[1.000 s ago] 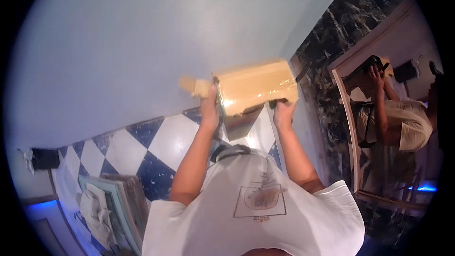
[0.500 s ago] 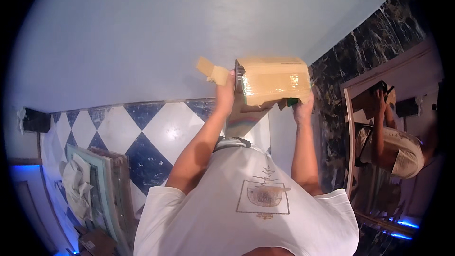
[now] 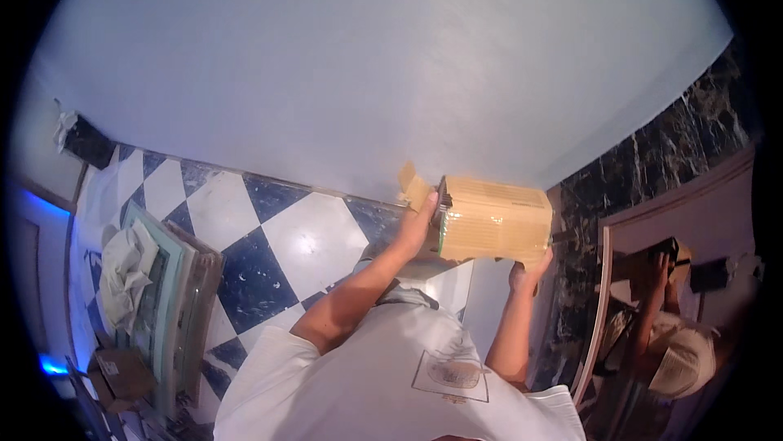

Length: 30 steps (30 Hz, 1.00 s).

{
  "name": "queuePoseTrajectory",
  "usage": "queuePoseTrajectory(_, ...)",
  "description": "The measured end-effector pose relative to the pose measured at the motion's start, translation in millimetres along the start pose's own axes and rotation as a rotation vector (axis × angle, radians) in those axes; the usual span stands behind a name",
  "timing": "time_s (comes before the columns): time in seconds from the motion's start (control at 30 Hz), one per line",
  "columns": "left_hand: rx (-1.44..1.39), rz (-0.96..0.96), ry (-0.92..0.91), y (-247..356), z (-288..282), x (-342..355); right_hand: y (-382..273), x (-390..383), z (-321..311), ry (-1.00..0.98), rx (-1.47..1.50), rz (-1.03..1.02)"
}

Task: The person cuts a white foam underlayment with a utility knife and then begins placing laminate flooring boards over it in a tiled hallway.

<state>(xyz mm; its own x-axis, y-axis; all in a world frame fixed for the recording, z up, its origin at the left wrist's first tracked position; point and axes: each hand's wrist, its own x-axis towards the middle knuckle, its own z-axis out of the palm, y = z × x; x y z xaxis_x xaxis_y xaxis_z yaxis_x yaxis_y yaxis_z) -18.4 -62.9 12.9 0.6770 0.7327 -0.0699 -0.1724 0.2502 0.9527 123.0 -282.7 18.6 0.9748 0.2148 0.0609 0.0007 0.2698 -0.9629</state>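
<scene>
A brown cardboard box (image 3: 497,214), shiny with clear tape, is held up in front of the pale wall. My left hand (image 3: 419,219) grips its left end, fingers wrapped round the edge. A loose cardboard flap (image 3: 409,177) sticks up beside those fingers. Against the same end sits a dark, ridged piece (image 3: 444,199), partly hidden by the hand. Under the lower right corner, my right hand (image 3: 528,273) is closed on the box and supports it. The box's underside and contents are hidden from here.
Framed panels (image 3: 167,302) lean at the left with crumpled white cloth or paper (image 3: 129,270) over them. A small brown carton (image 3: 122,376) lies nearby on the blue-and-white checkered floor (image 3: 314,233). On the right, a mirror (image 3: 605,278) reflects me, beside dark marbled wall trim (image 3: 644,155).
The view has tilted and turned, so the box and both hands appear lower and further right. The box's ragged underside and the green patch by my right hand no longer show.
</scene>
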Motion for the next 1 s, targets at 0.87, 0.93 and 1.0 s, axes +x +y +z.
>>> queuePoseTrajectory(0.87,0.925,1.040,-0.186,115,-12,-9,-41,2,27,0.068,0.221,0.090)
queuePoseTrajectory(0.93,0.993,0.972,-0.117,123,-8,-10,-40,5,29,0.028,0.139,0.037)
queuePoseTrajectory(1.0,1.020,0.965,-0.074,117,-6,-9,-23,10,19,0.000,-0.006,-0.095)
